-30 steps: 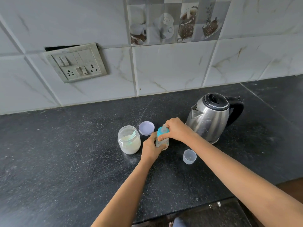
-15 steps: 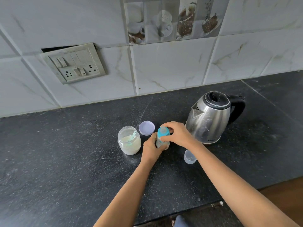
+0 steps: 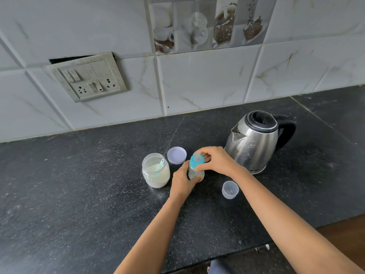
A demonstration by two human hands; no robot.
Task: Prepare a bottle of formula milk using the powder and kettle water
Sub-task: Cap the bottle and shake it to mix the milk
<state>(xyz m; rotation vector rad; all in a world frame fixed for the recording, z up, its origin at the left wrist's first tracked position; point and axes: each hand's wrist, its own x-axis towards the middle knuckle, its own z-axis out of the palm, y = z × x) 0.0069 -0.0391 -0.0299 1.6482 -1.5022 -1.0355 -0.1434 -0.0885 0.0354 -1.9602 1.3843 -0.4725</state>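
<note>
A small baby bottle [image 3: 194,173] with a blue collar and teat stands upright on the black counter [image 3: 79,194]. My left hand [image 3: 182,179] grips its clear body from the left. My right hand [image 3: 216,161] holds the blue collar [image 3: 196,161] at the top, fingers curled round it. Left of the bottle stands an open jar of white powder [image 3: 156,173] with a pale scoop inside. The steel kettle [image 3: 254,141], lid closed and spout facing left, sits just behind my right hand.
The jar's lilac lid [image 3: 176,155] lies upside down behind the bottle. A clear bottle cap [image 3: 230,189] stands under my right wrist. A switch and socket plate [image 3: 88,77] is on the tiled wall. The counter's front edge [image 3: 246,252] is near my body.
My right hand has shifted round the blue collar, so more of the collar and teat shows now. My left hand keeps its grip on the bottle body.
</note>
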